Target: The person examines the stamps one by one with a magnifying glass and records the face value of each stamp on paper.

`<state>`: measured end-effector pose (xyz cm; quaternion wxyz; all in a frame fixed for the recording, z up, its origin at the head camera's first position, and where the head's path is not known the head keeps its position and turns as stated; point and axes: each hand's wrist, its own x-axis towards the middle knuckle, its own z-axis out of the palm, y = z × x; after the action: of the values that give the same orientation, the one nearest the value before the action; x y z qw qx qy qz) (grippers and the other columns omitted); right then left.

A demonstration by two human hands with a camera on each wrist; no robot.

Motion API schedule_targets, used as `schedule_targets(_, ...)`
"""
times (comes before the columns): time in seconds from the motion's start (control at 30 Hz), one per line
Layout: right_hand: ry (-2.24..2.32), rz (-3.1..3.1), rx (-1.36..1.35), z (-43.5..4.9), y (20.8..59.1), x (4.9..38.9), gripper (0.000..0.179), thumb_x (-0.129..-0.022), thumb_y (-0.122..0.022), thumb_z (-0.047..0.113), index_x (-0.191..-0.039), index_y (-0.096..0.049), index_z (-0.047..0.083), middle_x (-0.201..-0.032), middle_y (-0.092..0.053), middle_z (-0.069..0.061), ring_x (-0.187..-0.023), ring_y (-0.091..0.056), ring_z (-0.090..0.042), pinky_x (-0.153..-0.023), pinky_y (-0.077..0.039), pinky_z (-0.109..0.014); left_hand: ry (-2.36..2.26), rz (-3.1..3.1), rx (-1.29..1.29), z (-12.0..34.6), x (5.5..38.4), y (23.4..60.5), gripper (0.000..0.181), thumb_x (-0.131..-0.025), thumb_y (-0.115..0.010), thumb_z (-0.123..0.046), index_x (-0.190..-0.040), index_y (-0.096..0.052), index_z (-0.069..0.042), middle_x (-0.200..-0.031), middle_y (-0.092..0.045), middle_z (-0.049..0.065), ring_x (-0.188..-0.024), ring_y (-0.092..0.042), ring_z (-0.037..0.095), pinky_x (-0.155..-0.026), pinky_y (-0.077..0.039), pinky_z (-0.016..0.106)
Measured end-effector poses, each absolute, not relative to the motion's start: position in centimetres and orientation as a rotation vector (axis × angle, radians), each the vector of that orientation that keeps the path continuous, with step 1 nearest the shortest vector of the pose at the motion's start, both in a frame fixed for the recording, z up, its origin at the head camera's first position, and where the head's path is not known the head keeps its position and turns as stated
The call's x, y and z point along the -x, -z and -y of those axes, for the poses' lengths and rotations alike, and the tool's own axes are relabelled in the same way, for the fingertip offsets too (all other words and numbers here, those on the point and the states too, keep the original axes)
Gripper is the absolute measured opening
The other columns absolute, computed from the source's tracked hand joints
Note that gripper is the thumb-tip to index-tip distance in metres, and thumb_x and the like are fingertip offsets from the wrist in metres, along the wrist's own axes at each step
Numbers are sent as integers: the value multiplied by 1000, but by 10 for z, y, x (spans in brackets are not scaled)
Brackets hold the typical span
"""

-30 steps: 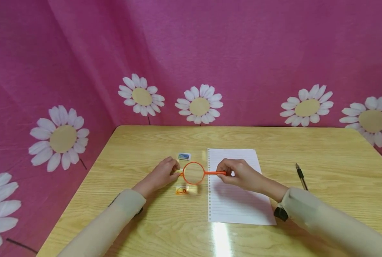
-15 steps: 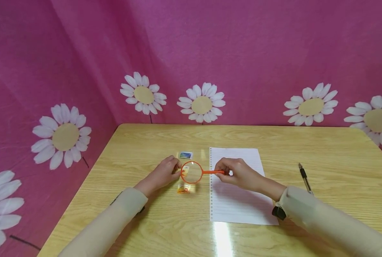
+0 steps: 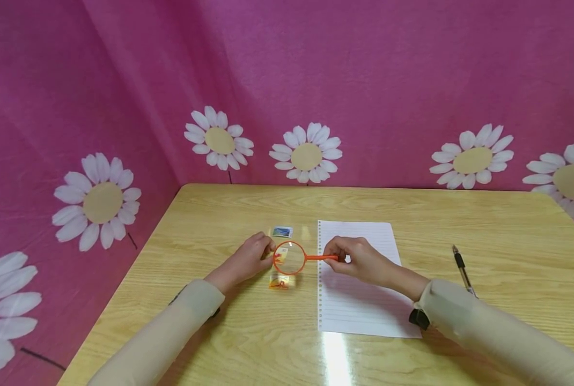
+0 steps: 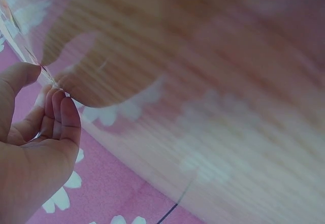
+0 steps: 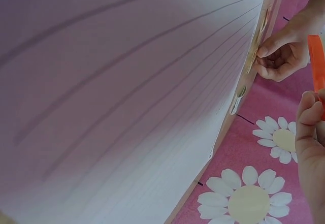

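The right hand (image 3: 357, 258) is grasping the thin handle of an orange-red, round-framed magnifying glass (image 3: 306, 258) between thumb and curled fingers, which are hiding the handle's end. The clear lens is hanging leftward from that hand, toward the left hand (image 3: 248, 256). The left hand's thumb and fingers are curling at the left edge of a small yellow-and-red printed paper card (image 3: 281, 255), hiding part of it; whether they are pinching it or only touching it, I cannot tell. This card is showing through the lens, between the hands.

Just beyond the left fingertips, a small blue, white-bordered card (image 3: 282, 231) is lying flat; nearer the person, an orange-and-yellow card (image 3: 279, 283) is lying with its upper edge close to the lens rim. Their prints are appearing too tiny to read.

Beneath the right hand, a white ruled sheet (image 3: 364, 316) with punched holes along its left edge is lying partly covered and shadowed. Right of that hand, a slim black-and-clear pen (image 3: 461, 264) is disappearing behind the cream fabric sleeve (image 3: 490, 327). The wood-grained bench (image 3: 248, 343) is reflecting a glossy streak; in the left wrist view its surface is blurring. Behind, a pink daisy-printed cloth (image 3: 364, 69) is hanging, cut off by the frame.
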<state>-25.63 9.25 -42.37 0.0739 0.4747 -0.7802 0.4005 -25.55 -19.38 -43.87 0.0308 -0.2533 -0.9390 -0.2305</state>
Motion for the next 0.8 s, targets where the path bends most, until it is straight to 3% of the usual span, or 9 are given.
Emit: schedule_targets(0.8,-1219,2356,-1435,-91,422,255,16,-83,-70,-4,-89,-62,9,-77,-66,-2,-68,-53,4,-54,-48,-22,697,2872,796,194,255,438,11,-88,-68,-6,-88,-58,-1,-79,-48,4,-74,-42,11,-66,-37,21)
